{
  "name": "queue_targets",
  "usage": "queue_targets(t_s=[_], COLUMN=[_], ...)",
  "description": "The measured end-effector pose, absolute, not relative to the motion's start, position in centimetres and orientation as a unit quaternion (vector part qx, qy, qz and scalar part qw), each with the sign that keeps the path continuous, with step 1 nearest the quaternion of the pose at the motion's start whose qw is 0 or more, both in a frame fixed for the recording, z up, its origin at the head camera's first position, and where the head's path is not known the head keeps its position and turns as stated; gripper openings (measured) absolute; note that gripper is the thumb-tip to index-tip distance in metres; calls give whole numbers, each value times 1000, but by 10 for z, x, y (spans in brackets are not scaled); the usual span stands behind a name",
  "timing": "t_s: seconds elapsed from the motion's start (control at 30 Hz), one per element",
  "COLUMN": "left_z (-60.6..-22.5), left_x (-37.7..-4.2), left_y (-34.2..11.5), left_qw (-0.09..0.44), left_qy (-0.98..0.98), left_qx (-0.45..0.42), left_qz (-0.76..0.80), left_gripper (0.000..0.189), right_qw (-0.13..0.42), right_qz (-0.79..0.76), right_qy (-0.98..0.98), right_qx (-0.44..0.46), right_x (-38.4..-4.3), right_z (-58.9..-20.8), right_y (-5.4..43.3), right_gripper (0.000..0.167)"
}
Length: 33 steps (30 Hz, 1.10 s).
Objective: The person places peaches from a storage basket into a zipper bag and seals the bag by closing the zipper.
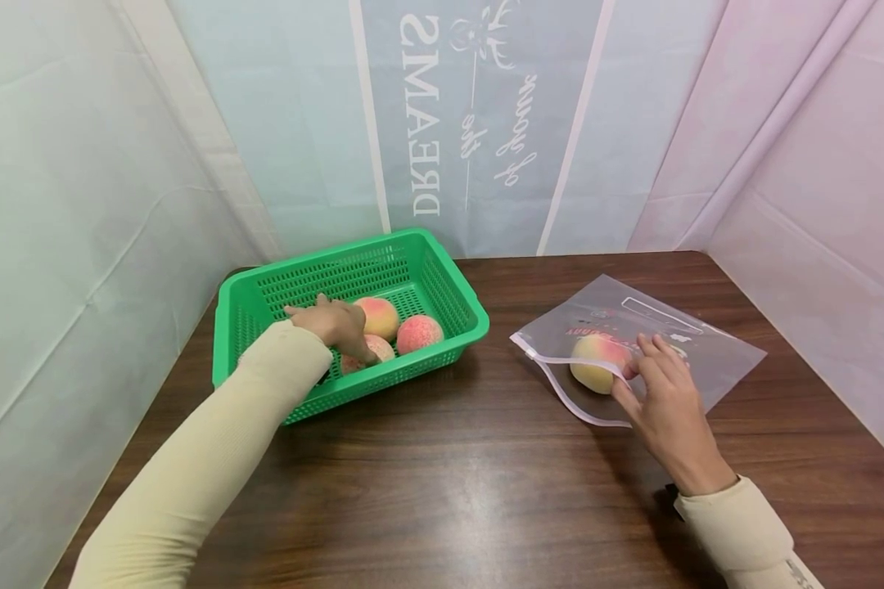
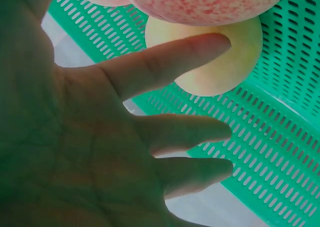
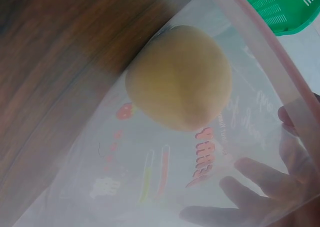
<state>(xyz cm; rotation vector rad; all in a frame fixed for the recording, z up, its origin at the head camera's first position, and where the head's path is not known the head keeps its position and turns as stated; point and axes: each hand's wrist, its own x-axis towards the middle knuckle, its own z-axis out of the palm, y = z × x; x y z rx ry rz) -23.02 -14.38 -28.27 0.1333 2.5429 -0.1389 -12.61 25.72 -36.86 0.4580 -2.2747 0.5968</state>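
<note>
My left hand [image 1: 335, 323] reaches into a green plastic basket [image 1: 448, 294], fingers spread among the peaches. Beneath the fingertips is a speckled peach [image 1: 376, 348], partly hidden by the hand. Close beside it lie a yellow-pink peach [image 1: 378, 317] and a redder peach [image 1: 420, 334]. In the left wrist view the straight fingers [image 2: 165, 64] overlap a pale yellow peach [image 2: 220, 77]. On the right, my right hand [image 1: 666, 405] pinches the opening edge of a clear zip bag [image 1: 714, 360] between thumb and fingers. One peach [image 1: 595, 364] lies inside that bag, its mouth facing me.
Both containers rest on a dark wooden table [image 1: 442, 491], the basket at the back left and the bag at the right. Pale cloth walls enclose the back and sides; the rear cloth [image 1: 486, 123] bears printed lettering. A white slider [image 1: 530, 353] sits on the bag's zip strip.
</note>
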Motion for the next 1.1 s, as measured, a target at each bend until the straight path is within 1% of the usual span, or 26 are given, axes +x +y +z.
queue_targets(t_s=[0.37, 0.5, 0.63, 0.87, 1.1], left_z=[-291, -292, -293, -292, -284], left_x=[-228, -229, -231, -233, -233], left_y=[-143, -144, -144, -145, -146], left_qw=[309, 308, 300, 293, 259], left_qy=[948, 947, 949, 951, 960], left_qx=[47, 57, 70, 79, 90], left_qz=[-65, -67, -64, -59, -51], left_gripper=[38, 43, 47, 48, 45], right_qw=[359, 359, 362, 362, 360], right_qz=[233, 235, 234, 234, 232], right_qy=[-887, -887, -886, -886, -887], right_qx=[172, 173, 172, 173, 172], right_x=[-124, -124, -125, -126, -126], right_z=[-369, -369, -368, -368, -368], right_y=[258, 257, 257, 257, 257], right_gripper=[23, 24, 23, 22, 22])
